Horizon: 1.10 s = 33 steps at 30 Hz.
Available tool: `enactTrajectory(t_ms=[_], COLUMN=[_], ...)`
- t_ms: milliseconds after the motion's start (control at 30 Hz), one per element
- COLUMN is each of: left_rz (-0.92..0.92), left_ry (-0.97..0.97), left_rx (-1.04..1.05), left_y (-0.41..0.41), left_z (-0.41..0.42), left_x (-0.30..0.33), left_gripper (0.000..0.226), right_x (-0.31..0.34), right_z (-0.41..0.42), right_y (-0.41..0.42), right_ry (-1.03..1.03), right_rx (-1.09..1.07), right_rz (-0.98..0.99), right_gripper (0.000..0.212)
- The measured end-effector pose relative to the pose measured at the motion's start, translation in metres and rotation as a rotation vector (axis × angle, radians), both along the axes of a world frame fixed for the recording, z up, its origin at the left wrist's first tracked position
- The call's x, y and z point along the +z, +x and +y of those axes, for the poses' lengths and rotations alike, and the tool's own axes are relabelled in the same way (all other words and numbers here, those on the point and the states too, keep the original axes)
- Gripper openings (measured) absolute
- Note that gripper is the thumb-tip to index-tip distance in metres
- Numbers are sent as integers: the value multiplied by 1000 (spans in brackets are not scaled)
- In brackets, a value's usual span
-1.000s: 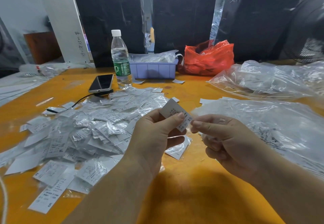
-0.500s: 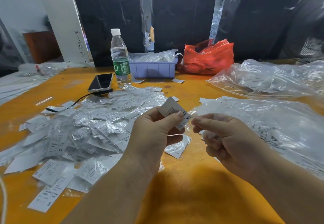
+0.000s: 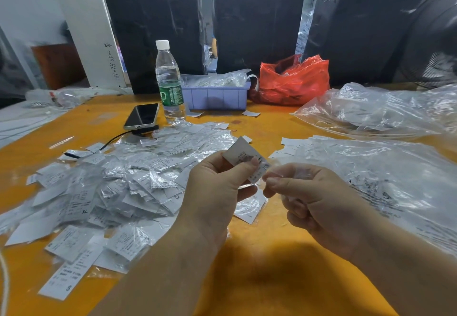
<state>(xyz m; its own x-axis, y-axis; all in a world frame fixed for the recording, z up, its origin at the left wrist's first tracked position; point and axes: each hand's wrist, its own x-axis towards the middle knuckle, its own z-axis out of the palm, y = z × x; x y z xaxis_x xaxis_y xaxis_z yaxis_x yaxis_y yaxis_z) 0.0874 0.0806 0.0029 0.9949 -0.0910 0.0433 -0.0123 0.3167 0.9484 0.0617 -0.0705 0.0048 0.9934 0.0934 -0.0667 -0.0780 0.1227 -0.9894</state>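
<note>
My left hand (image 3: 217, 187) pinches a small white printed size label (image 3: 243, 155) between thumb and fingers, held up above the orange table (image 3: 259, 278). My right hand (image 3: 314, 202) is just to its right, thumb and forefinger pinching a small clear plastic sleeve (image 3: 286, 174) whose edge meets the label's lower end. How far the label sits inside the sleeve I cannot tell. A wide pile of bagged labels (image 3: 111, 184) covers the table to the left.
A water bottle (image 3: 169, 83), a phone (image 3: 142, 116) with a black cable, a lilac plastic bin (image 3: 215, 96) and a red bag (image 3: 294, 80) stand at the back. Large clear bags of labels (image 3: 383, 167) lie to the right. Black wrapped blocks stand behind.
My right hand drew slightly away from the label half a second ago and has come back against its lower end. My left hand has kept its hold almost still.
</note>
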Motion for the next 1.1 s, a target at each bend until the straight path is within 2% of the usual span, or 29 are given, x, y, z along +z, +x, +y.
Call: enactTrajectory(t_ms=[133,267,333,467,600,733,1100], left_rz=[28,116,128,86,54,21,-31], left_ry=[33,78,74,93,93,113,121], left_rx=[-50,-76,-89,-80,-39,-13,-18], left_y=[-1,0,2,2,2,1,0], left_z=[-2,-2,0,2,3,4,3], left_x=[-1,0,0,1,2,2,-1], left_gripper=[27,14,14,24,10,6,10], right_x=[0,0,1,4,4,5,3], right_z=[0,-3,-3,-3,-2,-2,-2], right_y=[1,3,3,2,1,0,-1], right_ry=[13,42,50,41,32,29,-1], right_rx=[-19,-80,-96,-87,-56,-27,56], right_rz=[-14,1,8,16,19,24,27], right_gripper=[14,14,18,23,22,14,16])
